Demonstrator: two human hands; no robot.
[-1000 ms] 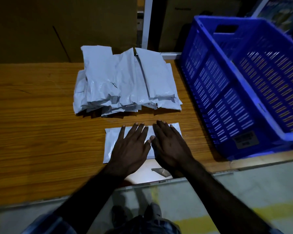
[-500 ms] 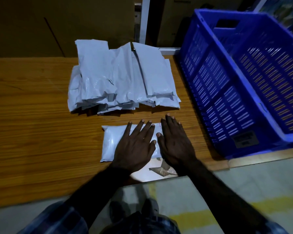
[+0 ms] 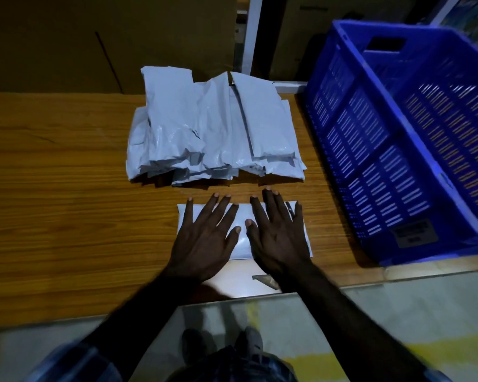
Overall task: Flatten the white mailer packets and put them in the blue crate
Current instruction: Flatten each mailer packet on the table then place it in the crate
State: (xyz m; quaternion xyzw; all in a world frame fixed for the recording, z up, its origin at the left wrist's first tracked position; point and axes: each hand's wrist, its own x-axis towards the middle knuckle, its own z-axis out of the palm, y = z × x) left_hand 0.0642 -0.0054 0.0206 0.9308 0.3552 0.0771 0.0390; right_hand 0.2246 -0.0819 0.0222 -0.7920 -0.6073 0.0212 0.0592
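Note:
One white mailer packet (image 3: 242, 216) lies flat on the wooden table (image 3: 53, 202) near its front edge. My left hand (image 3: 206, 237) presses on the packet's left half with fingers straight and spread. My right hand (image 3: 278, 232) presses on its right half the same way. Behind them sits a pile of several crumpled white mailer packets (image 3: 213, 128). The blue crate (image 3: 398, 139) stands to the right on the table, and its inside shows no packets.
A small scrap of paper or tape (image 3: 265, 281) lies at the table's front edge under my right wrist. Brown cardboard (image 3: 66, 42) stands behind the table. The floor and my shoes show below the edge.
Both hands have slid apart and forward over the packet, fingers spreading wider. The packet looks flatter than half a second ago.

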